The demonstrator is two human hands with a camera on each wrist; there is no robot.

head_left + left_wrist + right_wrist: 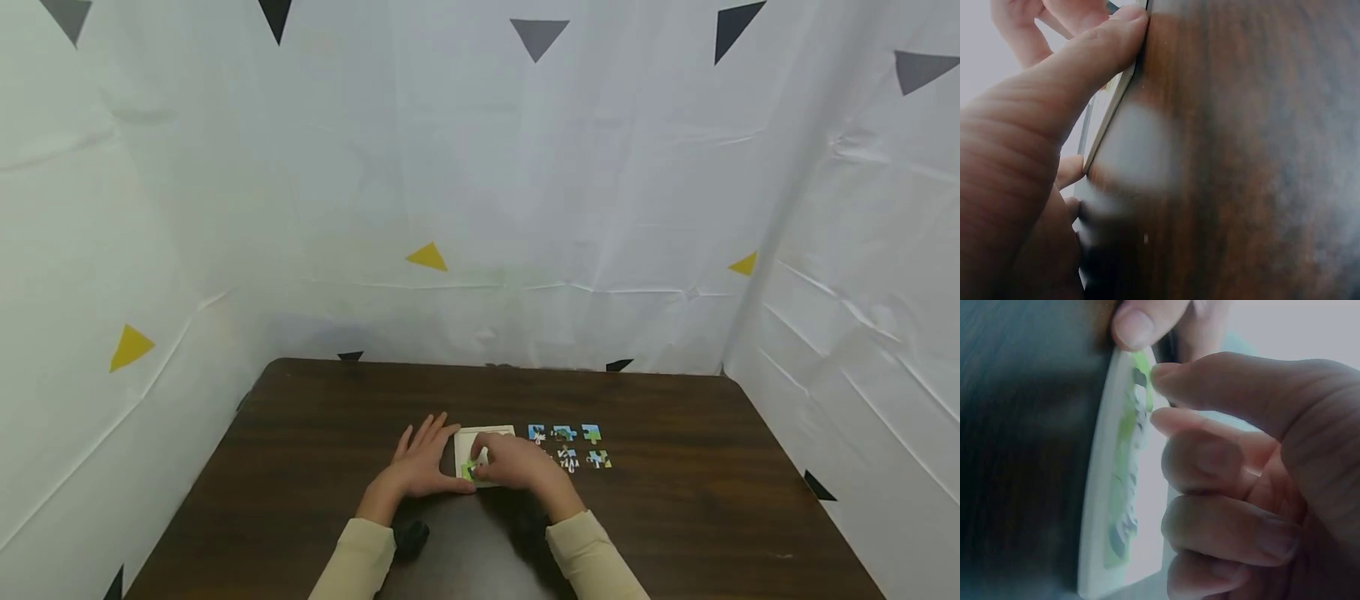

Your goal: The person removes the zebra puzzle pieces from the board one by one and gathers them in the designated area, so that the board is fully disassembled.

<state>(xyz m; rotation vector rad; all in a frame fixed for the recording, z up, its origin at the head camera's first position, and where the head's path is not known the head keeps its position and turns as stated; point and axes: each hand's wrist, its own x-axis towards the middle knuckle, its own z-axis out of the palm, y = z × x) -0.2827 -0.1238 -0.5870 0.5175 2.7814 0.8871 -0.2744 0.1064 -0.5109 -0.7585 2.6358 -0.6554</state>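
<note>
A pale shallow puzzle board (462,446) lies on the table with green, white and grey jigsaw pieces (1124,481) along its near side. My left hand (422,468) spreads its fingers along the board's left edge, and its thumb (1116,37) rests at the near edge. Over the board, my right hand (517,463) pinches a puzzle piece (1141,394) between thumb and index finger, right at the row of pieces. Its other fingers (1222,528) are curled under. In the head view this hand hides much of the board.
Several loose jigsaw pieces (591,433) lie in rows right of the board, partly behind my right hand. The dark wooden table (697,483) reaches back to white curtains (487,167) with printed triangles. A dark object (410,540) shows by the left wrist.
</note>
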